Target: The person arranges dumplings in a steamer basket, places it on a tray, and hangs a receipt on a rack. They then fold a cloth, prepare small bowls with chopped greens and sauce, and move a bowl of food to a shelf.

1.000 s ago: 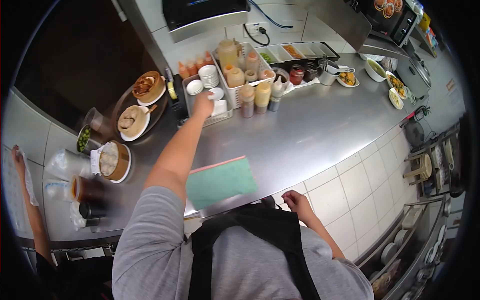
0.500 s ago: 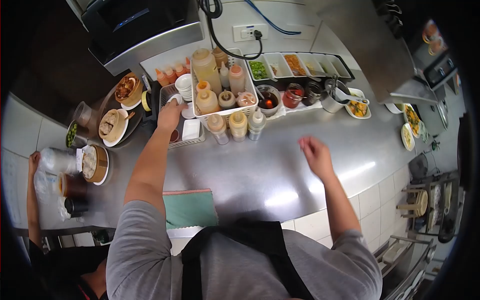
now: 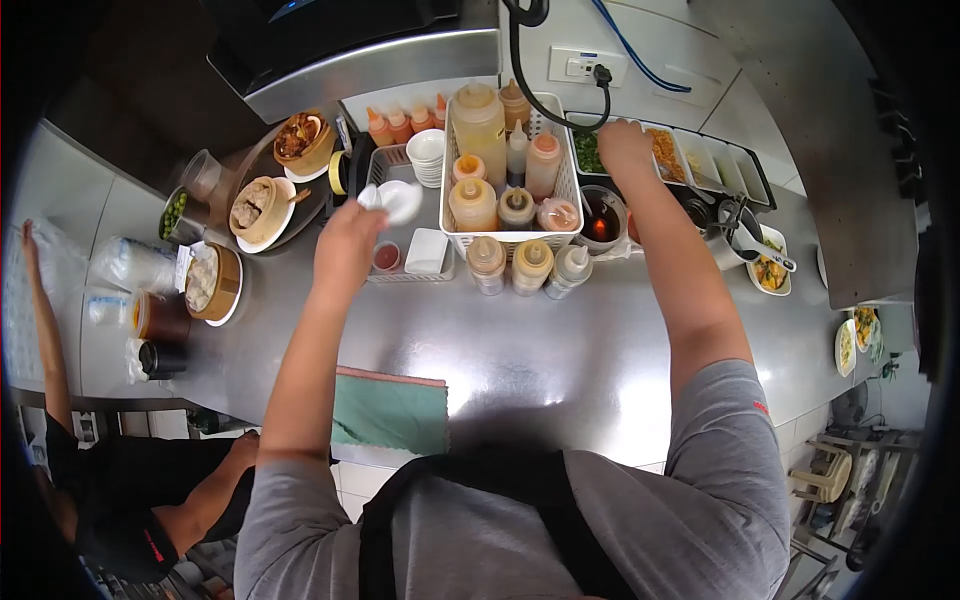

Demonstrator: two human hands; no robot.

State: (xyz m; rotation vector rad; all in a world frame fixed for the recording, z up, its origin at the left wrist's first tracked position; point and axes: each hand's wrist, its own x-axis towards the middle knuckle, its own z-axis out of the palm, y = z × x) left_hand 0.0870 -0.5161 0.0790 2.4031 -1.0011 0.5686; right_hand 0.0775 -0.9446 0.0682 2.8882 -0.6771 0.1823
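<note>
My left hand (image 3: 350, 238) is closed on a small white dish (image 3: 371, 197), just over the grey basket (image 3: 435, 262). More white dishes (image 3: 426, 150) are stacked at the back of that basket, with a red sauce cup (image 3: 386, 256) and a square white dish (image 3: 428, 250) nearer the front. My right hand (image 3: 626, 150) reaches into the topping tray (image 3: 765, 190), between the chopped greens (image 3: 588, 153) and the orange topping (image 3: 664, 153). Its fingertips are hidden behind the hand. The white basket of sauce bottles (image 3: 510, 238) stands between my hands.
Three squeeze bottles (image 3: 532, 264) stand before the white basket. Steamer baskets (image 3: 214, 284) with food and a dark sauce bowl (image 3: 603, 218) are on the steel counter (image 3: 400, 335). A green cloth (image 3: 390, 412) lies at the near edge. A co-worker (image 3: 140, 490) is at the left.
My right hand has moved from above the counter up to the topping tray. My left hand has lifted a small white dish slightly. The view has shifted, and more of the co-worker shows.
</note>
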